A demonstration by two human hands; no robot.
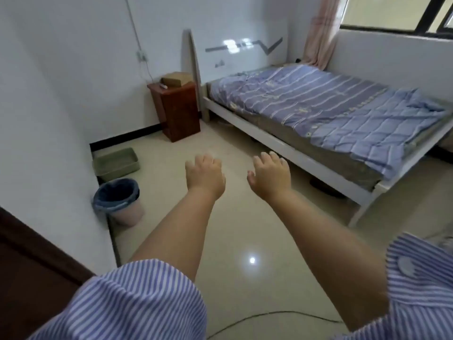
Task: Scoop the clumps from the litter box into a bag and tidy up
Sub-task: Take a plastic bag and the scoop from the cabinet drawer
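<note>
Hands (left (205, 174), right (269, 176)) empty, fingers spread, over bare floor (232, 229), litter box (116, 163) against wall

A bed (331, 114) with a blue striped quilt (343, 104) stands under the window (397, 13); a reddish wooden nightstand (177, 109) sits just beside the bed's head, a cardboard box (176, 79) on top; a pink curtain (321, 33) hangs behind the bed.
</note>
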